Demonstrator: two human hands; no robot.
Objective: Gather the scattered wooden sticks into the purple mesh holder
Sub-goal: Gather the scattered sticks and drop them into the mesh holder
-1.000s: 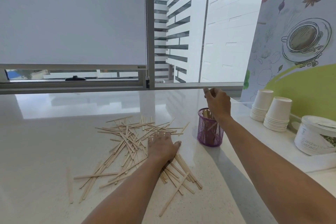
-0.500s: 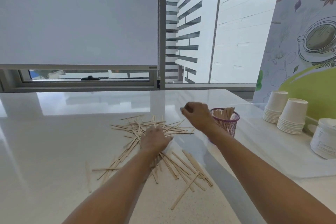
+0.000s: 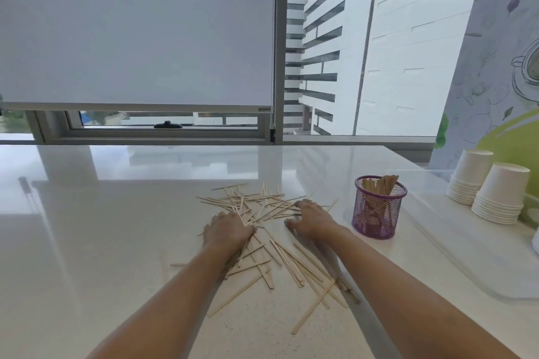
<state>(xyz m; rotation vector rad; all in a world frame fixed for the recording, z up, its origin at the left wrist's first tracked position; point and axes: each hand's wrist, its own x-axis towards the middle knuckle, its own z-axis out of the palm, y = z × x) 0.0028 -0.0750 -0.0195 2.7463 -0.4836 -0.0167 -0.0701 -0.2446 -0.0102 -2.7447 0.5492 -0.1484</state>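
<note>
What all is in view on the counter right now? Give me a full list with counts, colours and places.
wooden sticks: many, pale wood, scattered mid-counter around and under both hands
purple mesh holder: one, purple, upright right of the pile, already holding several sticks
paper cups: two upside-down stacks, white, far right of the counter
counter: one, glossy white, runs to the window
roller blind: one, white, lowered over the left window
left hand: palm down on the pile's left side
right hand: palm down on the pile's right side, apart from the holder
</note>
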